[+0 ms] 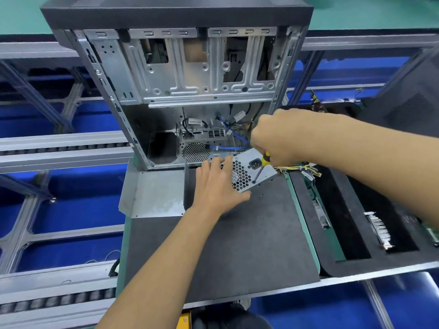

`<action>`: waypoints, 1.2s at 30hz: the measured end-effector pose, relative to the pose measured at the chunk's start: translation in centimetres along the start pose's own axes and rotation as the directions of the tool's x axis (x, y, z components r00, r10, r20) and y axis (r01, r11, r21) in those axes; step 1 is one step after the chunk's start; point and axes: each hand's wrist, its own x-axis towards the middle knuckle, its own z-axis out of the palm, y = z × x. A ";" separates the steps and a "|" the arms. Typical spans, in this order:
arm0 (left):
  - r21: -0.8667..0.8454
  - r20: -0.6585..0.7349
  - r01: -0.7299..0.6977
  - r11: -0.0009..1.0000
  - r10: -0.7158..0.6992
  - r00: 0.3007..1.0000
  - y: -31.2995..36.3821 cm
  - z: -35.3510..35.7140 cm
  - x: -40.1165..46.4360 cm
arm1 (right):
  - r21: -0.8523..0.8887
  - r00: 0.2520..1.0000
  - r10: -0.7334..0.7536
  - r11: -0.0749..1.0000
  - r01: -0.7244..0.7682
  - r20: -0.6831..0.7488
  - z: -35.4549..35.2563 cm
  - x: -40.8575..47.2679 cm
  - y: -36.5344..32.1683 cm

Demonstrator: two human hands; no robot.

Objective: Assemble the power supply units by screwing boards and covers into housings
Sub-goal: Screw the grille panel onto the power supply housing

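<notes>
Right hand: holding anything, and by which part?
Yes: the right hand grips the screwdriver by its yellow-and-black handle, tip down on the power supply unit.

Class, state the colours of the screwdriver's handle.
Yellow with black, on the screwdriver that the right hand grips; seen in the head view.
</notes>
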 end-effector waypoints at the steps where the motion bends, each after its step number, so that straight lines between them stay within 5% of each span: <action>1: 0.003 0.002 0.000 1.000 0.000 1.000 0.0 0.1 0.0 | -0.059 0.998 -0.030 0.998 0.027 -0.046 -0.1 -0.1 0.0; 4: 0.000 -0.008 0.000 1.000 0.000 1.000 0.0 0.2 -0.1 | -0.049 0.999 -0.033 0.998 0.034 0.018 -0.8 0.3 -0.7; 9: 0.014 -0.035 -0.015 1.000 0.015 0.999 0.3 0.1 -0.6 | 0.203 0.869 0.046 0.965 -0.165 0.492 -2.0 2.3 0.1; 14: -0.033 -0.013 0.012 0.999 -0.012 1.000 0.0 -0.1 -0.1 | -0.048 0.982 0.014 0.999 -0.005 0.187 -1.4 1.3 -1.4; 18: -0.027 -0.002 0.013 1.000 -0.013 1.000 0.0 0.2 0.0 | -0.122 0.990 -0.108 0.988 0.097 -0.088 -0.9 -0.3 -1.4; 21: -0.017 -0.005 0.011 1.000 -0.012 1.000 -0.1 0.2 0.1 | -0.071 0.997 -0.069 0.995 0.066 -0.039 -1.0 0.5 -1.9; 26: 0.002 -0.028 -0.009 1.000 0.009 1.000 0.2 0.0 -0.4 | 0.260 0.902 0.088 0.942 -0.213 0.422 -1.4 1.6 0.6; 34: -0.027 0.014 0.005 1.000 -0.004 1.000 0.0 -0.2 0.1 | -0.132 0.991 -0.118 0.985 0.110 -0.057 -1.1 -0.9 -1.4; 36: -0.032 0.007 0.001 0.999 -0.001 1.000 0.0 -0.2 0.1 | -0.081 0.991 -0.114 0.991 0.108 -0.065 -1.1 -0.5 -1.4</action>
